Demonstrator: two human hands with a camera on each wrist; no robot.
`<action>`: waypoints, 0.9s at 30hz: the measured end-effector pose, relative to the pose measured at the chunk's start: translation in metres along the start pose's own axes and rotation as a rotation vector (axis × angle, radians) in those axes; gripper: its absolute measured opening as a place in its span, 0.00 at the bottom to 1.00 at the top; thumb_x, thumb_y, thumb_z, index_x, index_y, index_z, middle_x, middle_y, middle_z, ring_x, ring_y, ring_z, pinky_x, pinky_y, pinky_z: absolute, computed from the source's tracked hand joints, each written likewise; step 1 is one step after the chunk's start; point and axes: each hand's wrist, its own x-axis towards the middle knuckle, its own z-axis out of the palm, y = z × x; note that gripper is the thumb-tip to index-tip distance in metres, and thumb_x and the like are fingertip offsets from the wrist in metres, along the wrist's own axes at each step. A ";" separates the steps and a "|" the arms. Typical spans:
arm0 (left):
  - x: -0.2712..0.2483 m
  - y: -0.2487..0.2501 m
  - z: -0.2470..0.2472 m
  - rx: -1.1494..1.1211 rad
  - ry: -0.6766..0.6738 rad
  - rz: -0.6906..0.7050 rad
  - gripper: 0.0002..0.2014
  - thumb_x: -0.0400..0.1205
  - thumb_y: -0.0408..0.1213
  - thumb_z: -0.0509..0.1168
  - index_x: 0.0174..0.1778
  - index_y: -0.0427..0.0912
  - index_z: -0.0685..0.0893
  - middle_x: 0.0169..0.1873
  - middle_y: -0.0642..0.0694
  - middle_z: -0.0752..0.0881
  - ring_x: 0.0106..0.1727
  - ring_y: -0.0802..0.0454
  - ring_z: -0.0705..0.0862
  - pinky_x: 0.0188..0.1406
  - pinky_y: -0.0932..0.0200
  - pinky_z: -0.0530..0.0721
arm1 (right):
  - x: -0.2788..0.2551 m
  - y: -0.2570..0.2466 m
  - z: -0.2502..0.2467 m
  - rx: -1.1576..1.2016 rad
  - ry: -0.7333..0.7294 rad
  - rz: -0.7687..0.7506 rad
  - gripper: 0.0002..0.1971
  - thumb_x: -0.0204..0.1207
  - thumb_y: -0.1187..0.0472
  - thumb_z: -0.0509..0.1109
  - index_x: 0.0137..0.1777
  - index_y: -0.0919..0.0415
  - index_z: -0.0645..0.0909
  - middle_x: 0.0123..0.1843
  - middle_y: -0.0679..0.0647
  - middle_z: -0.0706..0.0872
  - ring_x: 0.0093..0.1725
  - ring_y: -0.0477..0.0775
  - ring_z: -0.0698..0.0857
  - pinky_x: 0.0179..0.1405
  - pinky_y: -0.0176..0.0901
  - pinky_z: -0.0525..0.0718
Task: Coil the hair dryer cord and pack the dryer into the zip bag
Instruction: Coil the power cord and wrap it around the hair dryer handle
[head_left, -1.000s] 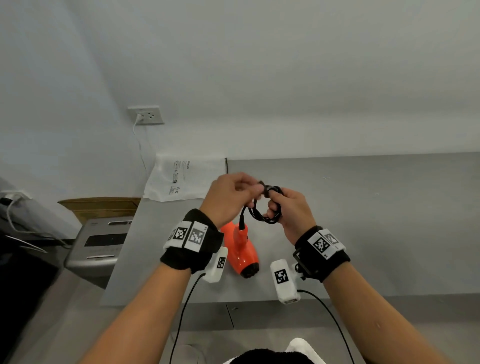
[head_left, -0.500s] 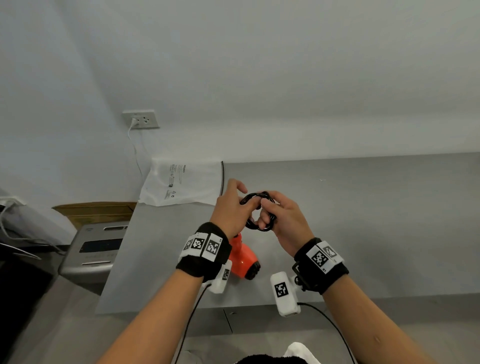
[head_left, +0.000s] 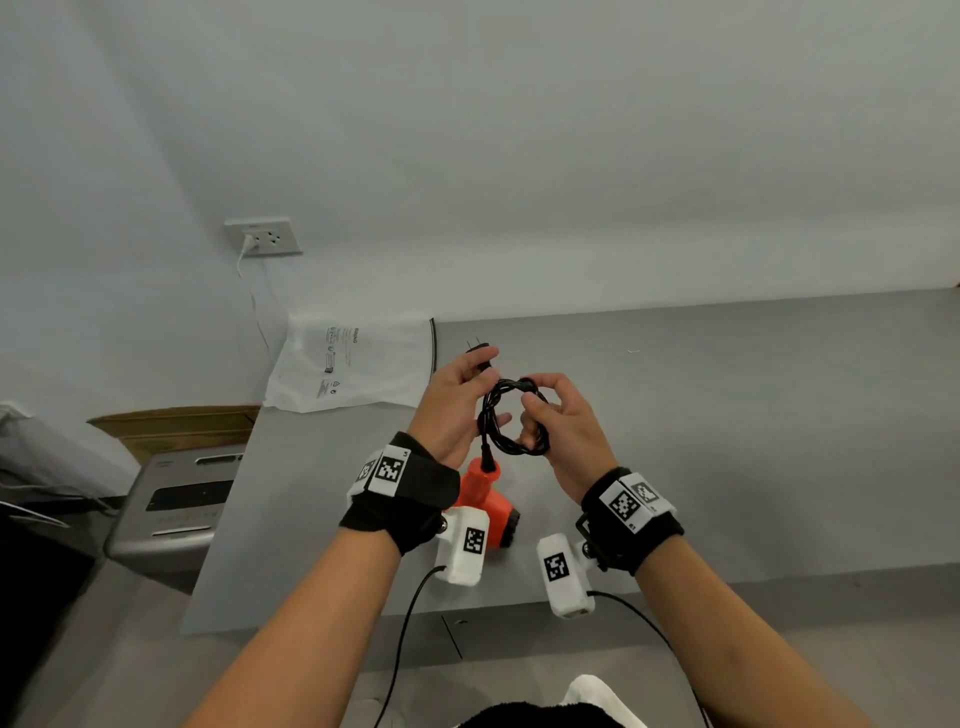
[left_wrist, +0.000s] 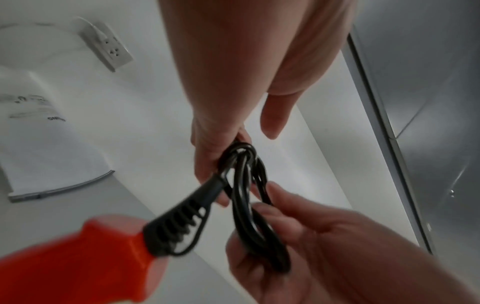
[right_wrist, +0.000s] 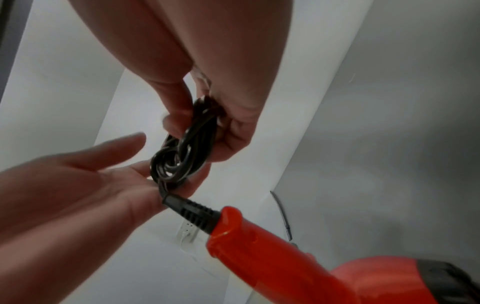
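Note:
The black cord (head_left: 511, 415) is wound into a small ring held in the air between both hands. My right hand (head_left: 535, 410) pinches the ring's right side, thumb on top; the right wrist view shows the coil (right_wrist: 192, 131) between its thumb and fingers. My left hand (head_left: 475, 374) grips the cord's end at the ring's left, and the plug (head_left: 478, 349) sticks out past its fingers. In the left wrist view its fingers (left_wrist: 213, 162) close on a wrap of cord (left_wrist: 241, 153). The orange hair dryer (head_left: 485, 501) hangs handle-up under the hands. The white zip bag (head_left: 358, 364) lies flat at the table's back left.
The grey table (head_left: 727, 441) stretches far to the right. A wall outlet (head_left: 263, 236) with a white cable is above the bag. Off the table's left edge stand a grey machine (head_left: 176, 504) and a cardboard box (head_left: 176, 423).
The left hand has shifted from the top of the coil to its left side, and the plug now shows beyond its fingers. The coil has turned to face me as a ring.

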 end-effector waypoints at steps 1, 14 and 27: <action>0.001 -0.001 0.001 0.018 0.008 0.008 0.17 0.87 0.32 0.65 0.72 0.46 0.82 0.62 0.44 0.78 0.61 0.47 0.82 0.59 0.32 0.87 | 0.002 0.001 -0.001 -0.108 0.025 -0.037 0.14 0.84 0.63 0.66 0.68 0.55 0.78 0.41 0.53 0.81 0.37 0.52 0.82 0.42 0.50 0.85; -0.001 -0.017 0.010 0.162 -0.133 0.096 0.20 0.85 0.33 0.66 0.74 0.51 0.82 0.76 0.50 0.72 0.72 0.48 0.82 0.66 0.38 0.87 | -0.006 0.021 -0.003 -0.681 0.037 -0.320 0.27 0.85 0.63 0.65 0.82 0.47 0.66 0.66 0.48 0.83 0.53 0.46 0.90 0.52 0.39 0.90; -0.010 -0.132 -0.024 1.429 -0.207 0.053 0.30 0.83 0.43 0.66 0.83 0.55 0.68 0.86 0.46 0.60 0.87 0.41 0.58 0.78 0.25 0.66 | 0.011 0.066 -0.078 -0.081 0.418 0.246 0.21 0.81 0.76 0.54 0.60 0.57 0.83 0.51 0.58 0.87 0.45 0.65 0.85 0.36 0.68 0.92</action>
